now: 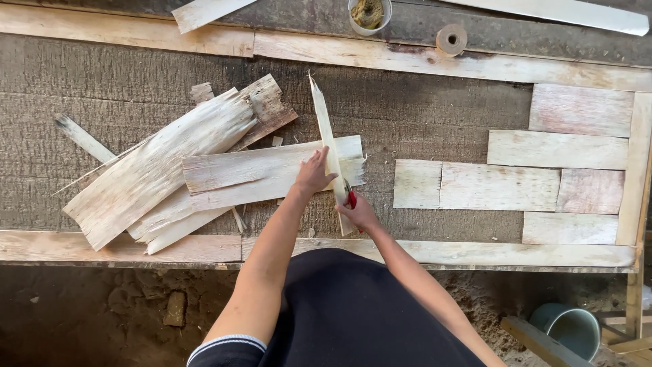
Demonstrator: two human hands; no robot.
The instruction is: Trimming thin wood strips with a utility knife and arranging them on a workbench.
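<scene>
My left hand [314, 172] presses flat on a long narrow pale strip [325, 129] that lies upright across a wide pale sheet [258, 173] on the dark work surface. My right hand [358, 213] grips a red-handled cutting tool [351, 197] held against the lower right edge of the strip. The tool's blade is hidden by the strip and my fingers.
A heap of rough pale sheets [156, 166] lies to the left. Cut rectangular pieces [499, 187] are laid side by side at the right. A wooden frame [136, 248] borders the surface. A cup [369, 15] and a tape roll [451, 39] stand at the far edge; a bucket [570, 329] sits on the ground.
</scene>
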